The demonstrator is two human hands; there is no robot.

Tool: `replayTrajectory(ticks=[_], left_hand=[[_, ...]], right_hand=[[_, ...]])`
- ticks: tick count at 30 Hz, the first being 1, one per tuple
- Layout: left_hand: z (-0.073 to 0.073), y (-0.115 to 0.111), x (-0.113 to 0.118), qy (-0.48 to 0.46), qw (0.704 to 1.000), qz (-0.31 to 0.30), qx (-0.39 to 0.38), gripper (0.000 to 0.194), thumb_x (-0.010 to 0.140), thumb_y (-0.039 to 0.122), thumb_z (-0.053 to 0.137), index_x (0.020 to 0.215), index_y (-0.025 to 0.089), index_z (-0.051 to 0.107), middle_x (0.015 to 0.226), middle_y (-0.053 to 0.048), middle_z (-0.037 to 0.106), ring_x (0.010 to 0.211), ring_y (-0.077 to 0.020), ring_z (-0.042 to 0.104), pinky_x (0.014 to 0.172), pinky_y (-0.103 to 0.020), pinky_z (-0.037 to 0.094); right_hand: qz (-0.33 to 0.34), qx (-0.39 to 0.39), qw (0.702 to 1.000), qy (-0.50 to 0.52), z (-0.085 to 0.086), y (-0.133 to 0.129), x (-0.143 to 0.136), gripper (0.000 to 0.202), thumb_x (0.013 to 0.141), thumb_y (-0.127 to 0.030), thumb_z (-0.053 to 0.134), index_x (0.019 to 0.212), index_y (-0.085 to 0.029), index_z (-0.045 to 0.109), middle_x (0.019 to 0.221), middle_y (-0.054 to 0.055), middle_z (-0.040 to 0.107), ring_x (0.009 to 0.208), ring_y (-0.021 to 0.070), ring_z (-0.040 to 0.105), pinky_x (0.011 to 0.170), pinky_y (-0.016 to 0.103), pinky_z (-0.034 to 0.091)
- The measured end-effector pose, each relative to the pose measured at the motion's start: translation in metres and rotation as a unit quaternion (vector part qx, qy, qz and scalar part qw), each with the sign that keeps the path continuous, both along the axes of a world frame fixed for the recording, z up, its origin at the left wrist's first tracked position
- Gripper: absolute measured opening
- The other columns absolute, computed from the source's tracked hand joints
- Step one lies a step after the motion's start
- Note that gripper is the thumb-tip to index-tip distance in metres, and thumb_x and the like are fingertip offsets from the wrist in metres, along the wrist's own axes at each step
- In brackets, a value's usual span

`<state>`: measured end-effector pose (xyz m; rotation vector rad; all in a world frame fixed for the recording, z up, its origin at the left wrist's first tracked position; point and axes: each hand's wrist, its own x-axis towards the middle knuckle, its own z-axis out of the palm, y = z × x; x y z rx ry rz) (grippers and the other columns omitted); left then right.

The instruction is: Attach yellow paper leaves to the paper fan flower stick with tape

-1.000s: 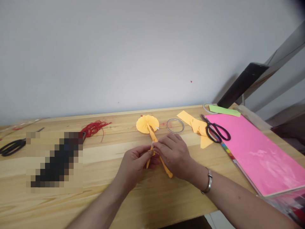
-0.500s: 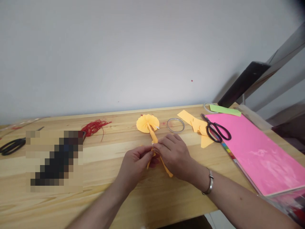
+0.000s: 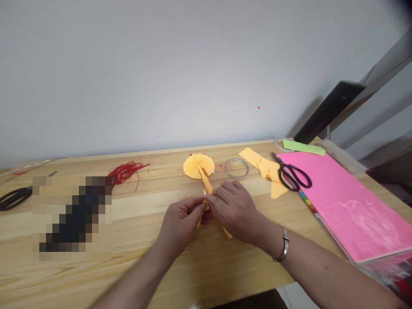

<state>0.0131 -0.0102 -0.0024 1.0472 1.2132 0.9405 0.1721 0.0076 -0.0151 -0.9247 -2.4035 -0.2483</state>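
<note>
Near the middle of the wooden table (image 3: 135, 227) lies an orange paper piece (image 3: 198, 166), with a round pleated fan at its far end and a rolled stem running toward me. My left hand (image 3: 183, 216) pinches the near part of the orange paper between thumb and fingers. From the other side my right hand (image 3: 233, 210) grips the same part, its fingertips touching those of my left hand. A small whitish bit shows between the fingertips. Orange paper ends stick out below both hands, partly hidden by them.
Right of the fan are a silver ring (image 3: 237, 168), orange paper scraps (image 3: 262, 165), black scissors (image 3: 293, 176), pink paper sheets (image 3: 350, 206) and a green strip (image 3: 304, 147). At left are red threads (image 3: 127, 172), other scissors (image 3: 16, 198) and a blurred-out dark object (image 3: 74, 221).
The fingertips of both hands have shifted slightly on the orange paper, and the lower paper end shows less beneath my right hand. The view has moved very slightly.
</note>
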Motion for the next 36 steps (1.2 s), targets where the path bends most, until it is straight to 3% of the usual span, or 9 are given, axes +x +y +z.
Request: replayTrajectory(ticks=[7,15,25,36], left_hand=[[0.0002,0.0003,-0.0005,0.002,1.0,0.008,-0.021,0.017,0.074,0.027,0.066,0.086,0.018,0.074,0.062,0.002,0.067,0.057,-0.0092,0.06,0.055,-0.017,0.047],[-0.0031,-0.0001,-0.0024,0.022,1.0,-0.003,0.006,0.017,0.076,0.025,0.064,0.087,0.018,0.074,0.067,0.0,0.068,0.058,-0.0098,0.059,0.057,-0.019,0.048],[0.0025,-0.0001,-0.0005,0.043,0.998,-0.015,0.032,0.016,0.076,0.021,0.06,0.079,0.019,0.075,0.054,0.003,0.061,0.055,-0.0091,0.055,0.054,-0.018,0.046],[-0.004,0.0002,-0.0028,0.082,0.995,-0.018,0.046,0.017,0.076,0.025,0.06,0.082,0.019,0.075,0.061,0.001,0.066,0.057,-0.011,0.057,0.056,-0.02,0.047]], right_hand=[[0.009,-0.01,0.999,0.032,0.0013,0.0033,0.0004,0.018,0.091,-0.016,0.045,0.088,-0.013,0.062,0.074,0.005,0.06,0.072,0.0165,0.046,0.067,0.032,0.032],[0.01,-0.019,1.0,0.021,-0.001,0.0013,0.0004,0.017,0.09,-0.016,0.045,0.087,-0.014,0.062,0.075,0.005,0.059,0.073,0.0171,0.046,0.066,0.033,0.031],[0.008,0.001,1.0,-0.021,0.0024,0.0002,-0.0006,0.018,0.09,-0.016,0.045,0.079,-0.014,0.059,0.072,0.004,0.056,0.071,0.0174,0.044,0.064,0.034,0.029],[0.018,-0.022,0.999,0.024,0.0023,0.0007,-0.0003,0.019,0.089,-0.018,0.045,0.076,-0.015,0.059,0.071,0.004,0.057,0.073,0.0169,0.045,0.066,0.032,0.031]])
